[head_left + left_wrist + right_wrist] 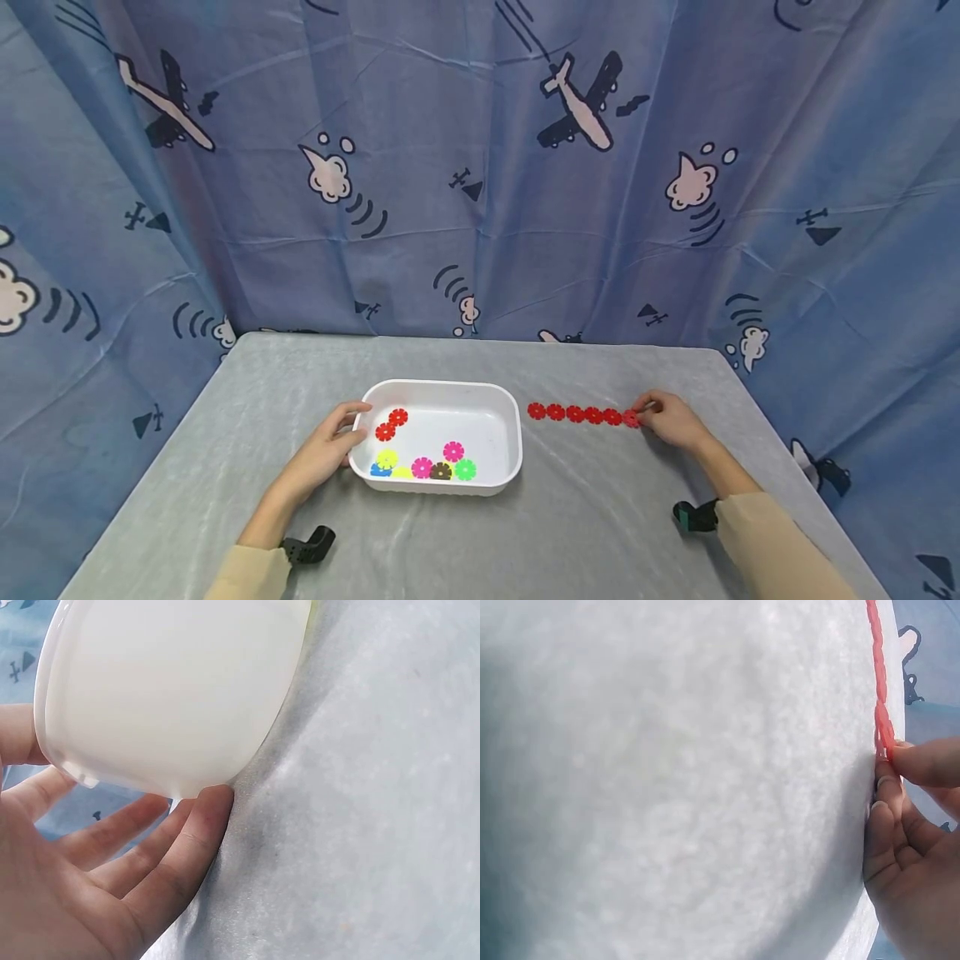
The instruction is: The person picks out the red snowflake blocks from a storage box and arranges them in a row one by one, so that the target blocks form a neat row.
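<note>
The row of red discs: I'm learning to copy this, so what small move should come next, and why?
Probably nudge the end disc gently into line before letting go: the right hand pinches it at the right end of the row of red discs, and whether it has joined its neighbour is hard to tell.

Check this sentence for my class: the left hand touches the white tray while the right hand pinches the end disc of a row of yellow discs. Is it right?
The colour is wrong: the head view shows a row of red discs, not yellow ones. The rest stands: the left hand touches the white tray while the right hand pinches the end disc.
</note>
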